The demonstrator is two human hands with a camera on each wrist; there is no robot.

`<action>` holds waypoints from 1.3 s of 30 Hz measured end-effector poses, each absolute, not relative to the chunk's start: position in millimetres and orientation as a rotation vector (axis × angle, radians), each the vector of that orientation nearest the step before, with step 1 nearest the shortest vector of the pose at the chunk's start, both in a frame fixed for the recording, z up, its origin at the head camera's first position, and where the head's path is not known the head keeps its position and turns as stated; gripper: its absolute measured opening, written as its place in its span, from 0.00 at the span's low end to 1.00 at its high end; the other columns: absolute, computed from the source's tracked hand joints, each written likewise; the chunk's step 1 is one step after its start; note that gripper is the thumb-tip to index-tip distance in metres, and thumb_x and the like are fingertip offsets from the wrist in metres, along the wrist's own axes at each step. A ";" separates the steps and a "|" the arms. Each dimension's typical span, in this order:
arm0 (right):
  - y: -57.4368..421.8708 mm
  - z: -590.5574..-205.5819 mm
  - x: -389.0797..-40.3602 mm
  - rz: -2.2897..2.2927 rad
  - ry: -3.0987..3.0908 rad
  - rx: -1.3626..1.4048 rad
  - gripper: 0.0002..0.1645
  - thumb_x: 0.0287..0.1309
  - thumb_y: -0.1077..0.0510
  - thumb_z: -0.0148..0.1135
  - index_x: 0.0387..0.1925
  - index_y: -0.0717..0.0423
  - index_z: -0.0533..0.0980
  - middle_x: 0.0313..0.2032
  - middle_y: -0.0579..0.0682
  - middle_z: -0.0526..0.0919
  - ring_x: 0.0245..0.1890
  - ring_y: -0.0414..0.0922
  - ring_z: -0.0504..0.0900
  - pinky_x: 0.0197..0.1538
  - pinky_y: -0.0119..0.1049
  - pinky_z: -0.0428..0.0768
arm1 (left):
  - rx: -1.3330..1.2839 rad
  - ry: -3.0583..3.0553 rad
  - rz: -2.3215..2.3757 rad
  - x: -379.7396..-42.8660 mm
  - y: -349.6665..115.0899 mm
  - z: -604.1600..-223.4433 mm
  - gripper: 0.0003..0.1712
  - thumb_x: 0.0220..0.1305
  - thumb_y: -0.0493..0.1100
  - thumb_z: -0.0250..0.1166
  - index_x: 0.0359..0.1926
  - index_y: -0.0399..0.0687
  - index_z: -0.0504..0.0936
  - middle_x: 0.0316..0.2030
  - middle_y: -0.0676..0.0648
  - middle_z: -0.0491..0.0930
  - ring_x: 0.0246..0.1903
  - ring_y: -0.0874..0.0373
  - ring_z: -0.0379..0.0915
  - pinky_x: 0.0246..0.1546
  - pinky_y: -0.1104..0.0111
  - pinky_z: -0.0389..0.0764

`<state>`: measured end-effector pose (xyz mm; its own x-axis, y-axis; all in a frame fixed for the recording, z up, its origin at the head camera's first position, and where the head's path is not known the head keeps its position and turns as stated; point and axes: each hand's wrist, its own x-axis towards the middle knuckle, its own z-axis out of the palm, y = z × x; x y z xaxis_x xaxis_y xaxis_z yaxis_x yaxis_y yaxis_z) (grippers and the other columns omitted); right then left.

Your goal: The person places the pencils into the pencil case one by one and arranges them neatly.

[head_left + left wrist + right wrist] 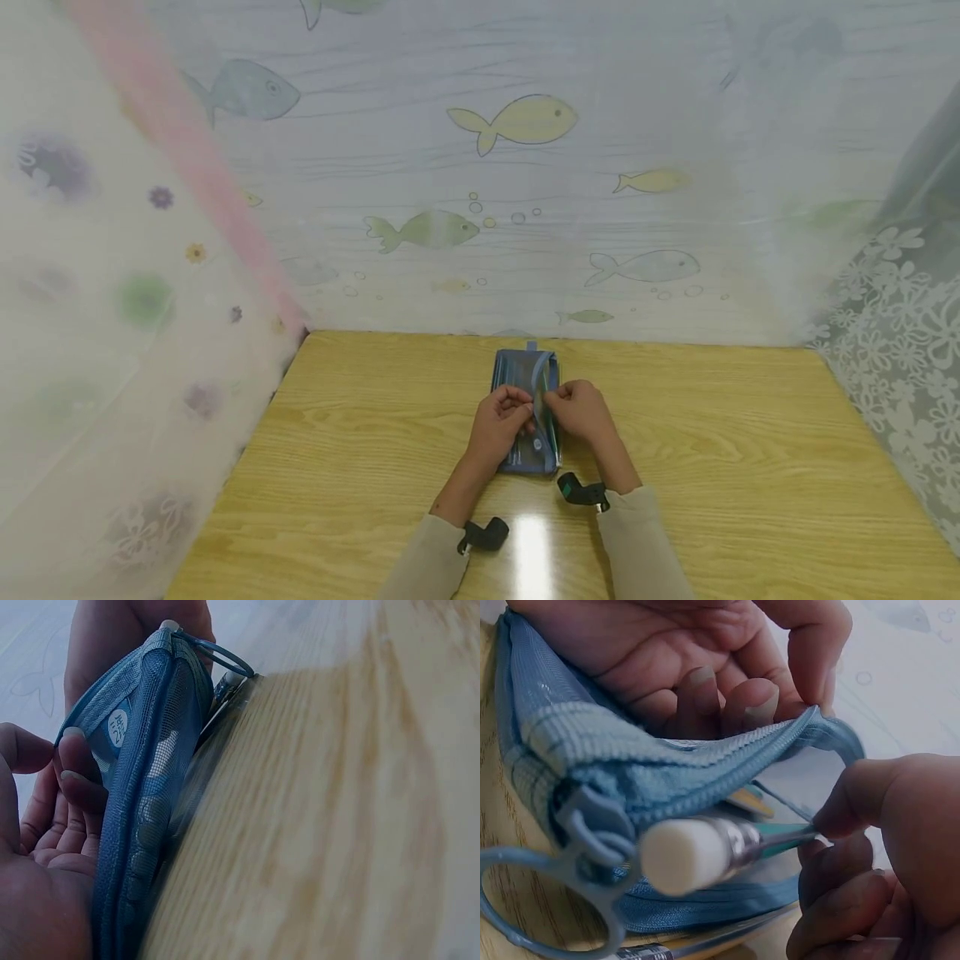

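Observation:
A blue mesh pencil case (517, 454) stands unzipped on the table, its mouth gaping toward the right. My left hand (498, 425) pinches the left rim of the opening between thumb and forefinger; its other fingers curl beside the case. My right hand (581, 410) is at the opening's right side. In the right wrist view its thumb and forefinger pinch a pencil (739, 844) with a white eraser end and metal ferrule, which juts out at the zipper end. A ring-shaped zipper pull (607, 900) hangs there. The left wrist view shows a round white badge (117, 727) on the case.
Another pencil (712, 941) lies low beside the case, close to the wood-grain table (360, 417). Patterned curtains (525, 250) stand behind the table and at both sides. Black wrist cameras (487, 535) sit on both forearms, near the table's surface.

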<state>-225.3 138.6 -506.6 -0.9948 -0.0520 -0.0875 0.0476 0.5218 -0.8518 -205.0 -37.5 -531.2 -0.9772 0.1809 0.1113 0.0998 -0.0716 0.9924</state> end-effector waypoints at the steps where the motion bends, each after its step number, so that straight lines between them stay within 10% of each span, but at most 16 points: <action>1: 138.6 -506.6 -225.2 -1.491 2.652 -0.002 0.23 0.64 0.57 0.58 0.13 0.48 0.64 0.12 0.40 0.61 0.14 0.39 0.59 0.22 0.33 0.59 | 0.316 2.103 2.235 -205.0 -37.6 -531.5 0.07 0.73 0.31 0.63 0.47 0.29 0.79 0.29 0.49 0.80 0.24 0.61 0.79 0.28 0.73 0.77; 39: 130.8 -509.1 -226.2 -1.481 2.713 -0.054 0.11 0.65 0.60 0.60 0.33 0.64 0.84 0.17 0.45 0.77 0.18 0.40 0.73 0.25 0.34 0.72 | 0.341 2.127 2.219 -206.4 -37.6 -534.1 0.07 0.72 0.31 0.63 0.47 0.30 0.80 0.30 0.48 0.81 0.24 0.60 0.79 0.27 0.73 0.77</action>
<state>-226.2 130.8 -509.1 -0.9981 -0.0550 -0.0272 -0.0068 0.5405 -0.8413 -206.4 -37.6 -534.1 -0.9744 0.1868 0.1247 0.1166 -0.0538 0.9917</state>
